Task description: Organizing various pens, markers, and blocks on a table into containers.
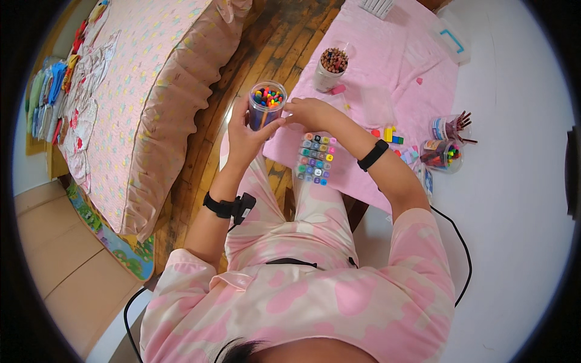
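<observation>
My left hand (247, 129) is closed around a clear plastic jar (268, 102) full of colourful pens or crayons, held upright over the floor beside the table's near edge. Close to the jar's right side is my right hand (306, 113), its fingers bent; whether they touch the jar or hold something small I cannot tell. Below that hand stands a block of capped markers (316, 159) in rows at the cloth's edge. Farther back, a tub of wooden pencils (330, 70) stands with a pink eraser (338, 89) beside it.
A pink cloth (386, 45) covers the table. Small coloured blocks (390, 135) lie right of my forearm. By the wall stand a jar of dark sticks (449, 128) and a jar of coloured pens (442, 155). A clear box with a blue handle (452, 41) is at the back; a bed (150, 68) is left.
</observation>
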Demonstrator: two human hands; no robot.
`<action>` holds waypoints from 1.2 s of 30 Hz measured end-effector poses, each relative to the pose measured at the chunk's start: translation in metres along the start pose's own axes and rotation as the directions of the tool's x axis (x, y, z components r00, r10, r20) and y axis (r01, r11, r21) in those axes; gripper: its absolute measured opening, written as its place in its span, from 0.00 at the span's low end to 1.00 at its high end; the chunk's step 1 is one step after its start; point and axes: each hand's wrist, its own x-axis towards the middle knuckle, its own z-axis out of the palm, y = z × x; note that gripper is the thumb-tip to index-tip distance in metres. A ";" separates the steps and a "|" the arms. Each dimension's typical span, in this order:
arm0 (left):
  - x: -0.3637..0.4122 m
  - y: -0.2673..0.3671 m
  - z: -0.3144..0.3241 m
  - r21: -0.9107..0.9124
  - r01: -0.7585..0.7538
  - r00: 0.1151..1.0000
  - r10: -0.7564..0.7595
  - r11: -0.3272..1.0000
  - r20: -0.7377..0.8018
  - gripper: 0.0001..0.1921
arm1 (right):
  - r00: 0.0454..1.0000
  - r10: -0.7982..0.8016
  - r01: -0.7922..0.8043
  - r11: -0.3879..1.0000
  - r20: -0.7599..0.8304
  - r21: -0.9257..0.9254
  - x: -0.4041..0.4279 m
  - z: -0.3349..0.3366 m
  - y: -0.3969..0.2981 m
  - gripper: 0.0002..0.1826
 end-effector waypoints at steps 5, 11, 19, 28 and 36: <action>0.000 -0.008 -0.006 0.029 -0.027 0.999 0.026 0.999 0.025 0.35 | 0.919 0.223 -0.101 0.930 -0.325 0.352 -0.022 -0.023 0.001 0.27; -0.011 0.041 -0.007 0.098 -0.180 0.983 0.175 0.979 0.064 0.37 | 0.408 0.552 0.240 0.703 -0.727 0.669 -0.049 -0.108 -0.087 0.20; -0.065 0.105 0.018 0.005 -0.223 0.943 0.215 0.975 0.253 0.37 | 0.410 0.620 0.473 0.483 -0.669 0.737 -0.100 -0.123 -0.205 0.15; -0.104 0.121 0.021 -0.285 0.311 0.691 -0.010 0.907 0.723 0.30 | 0.457 0.574 0.574 0.392 -0.679 0.719 -0.161 -0.097 -0.243 0.20; -0.136 0.112 0.057 0.129 -0.349 0.912 0.305 0.928 0.275 0.40 | 0.163 0.694 -0.003 0.711 -0.702 0.703 -0.166 -0.089 -0.276 0.24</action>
